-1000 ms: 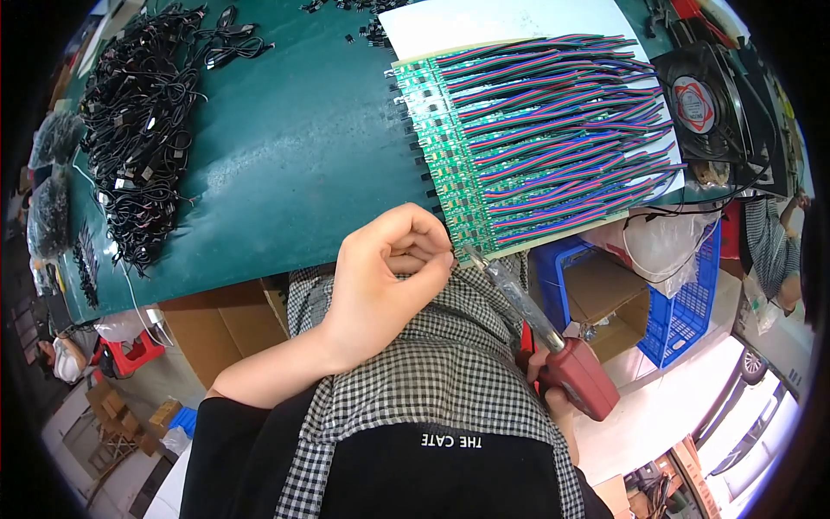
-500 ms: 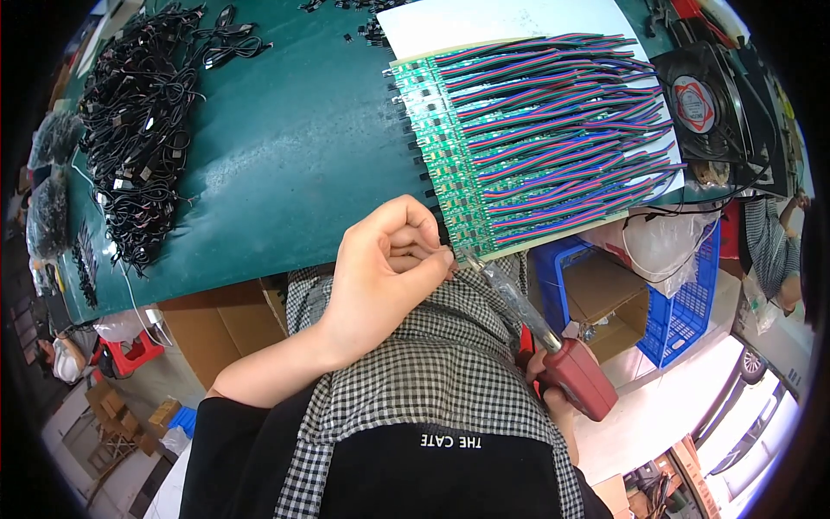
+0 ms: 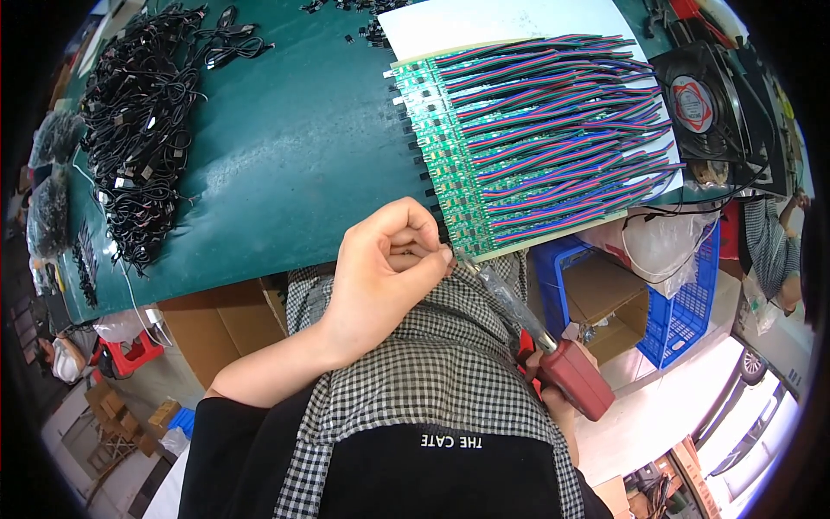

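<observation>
The left hand [image 3: 385, 268] is pinching together at the circuit board [image 3: 450, 173] edge; the right hand [image 3: 553, 406] is gripping the red soldering iron [image 3: 553, 359].

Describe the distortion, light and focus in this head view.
Head view: strong fisheye, the green table edge bows and black corners frame a round image; even, bright light with soft shadows; overexposed floor at lower right; centre sharp around the left hand, circuit boards and soldering iron; rim smeared.

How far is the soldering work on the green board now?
Done: most of the long green circuit board already carries red, green and blue wires. In hand: the red-handled soldering iron in the right hand meets the board's near end beside the left hand. Left: cannot tell.
</observation>
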Available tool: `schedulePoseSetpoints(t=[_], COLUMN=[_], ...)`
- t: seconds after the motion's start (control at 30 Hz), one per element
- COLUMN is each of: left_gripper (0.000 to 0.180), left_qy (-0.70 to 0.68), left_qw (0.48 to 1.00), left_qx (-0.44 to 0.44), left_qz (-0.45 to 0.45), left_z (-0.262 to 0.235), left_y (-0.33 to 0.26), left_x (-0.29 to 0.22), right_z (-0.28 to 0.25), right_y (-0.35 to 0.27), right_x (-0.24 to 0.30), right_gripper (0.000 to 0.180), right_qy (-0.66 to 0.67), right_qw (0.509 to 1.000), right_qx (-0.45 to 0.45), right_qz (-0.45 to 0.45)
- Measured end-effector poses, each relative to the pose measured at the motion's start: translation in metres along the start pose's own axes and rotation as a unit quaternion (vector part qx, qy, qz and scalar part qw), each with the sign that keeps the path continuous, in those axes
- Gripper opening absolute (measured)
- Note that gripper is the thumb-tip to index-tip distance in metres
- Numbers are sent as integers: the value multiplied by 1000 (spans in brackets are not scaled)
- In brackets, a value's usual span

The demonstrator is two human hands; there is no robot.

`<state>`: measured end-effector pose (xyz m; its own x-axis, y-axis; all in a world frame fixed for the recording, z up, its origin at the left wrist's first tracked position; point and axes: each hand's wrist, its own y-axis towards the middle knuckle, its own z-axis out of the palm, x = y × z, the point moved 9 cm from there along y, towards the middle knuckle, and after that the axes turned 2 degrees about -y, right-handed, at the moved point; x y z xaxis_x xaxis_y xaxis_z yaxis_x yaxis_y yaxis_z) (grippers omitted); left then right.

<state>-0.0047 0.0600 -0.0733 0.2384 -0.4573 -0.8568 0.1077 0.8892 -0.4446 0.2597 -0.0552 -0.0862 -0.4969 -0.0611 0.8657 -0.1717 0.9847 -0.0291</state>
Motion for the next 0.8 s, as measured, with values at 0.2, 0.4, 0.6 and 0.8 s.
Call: schedulePoseSetpoints(t=[0.2, 0.4, 0.6, 0.8], left_gripper=[12, 13, 13, 22], left_qy=[11, 128, 375, 636], left_qw=[1000, 990, 893, 667], left_qx=[-6, 13, -168, -264], left_qz=[9, 53, 184, 285], left_z=[-2, 1, -72, -155], left_y=[2, -6, 13, 75], left_x=[-9, -17, -89, -159], right_z=[6, 0, -13, -18], right_y=[5, 11, 42, 68], right_x=[-4, -8, 17, 27], right_gripper=[68, 75, 72, 70], right_qy=[19, 262, 298, 310], right_qw=[997, 956, 924, 925], right_qx=[51, -105, -234, -216], right_qz=[51, 79, 57, 37])
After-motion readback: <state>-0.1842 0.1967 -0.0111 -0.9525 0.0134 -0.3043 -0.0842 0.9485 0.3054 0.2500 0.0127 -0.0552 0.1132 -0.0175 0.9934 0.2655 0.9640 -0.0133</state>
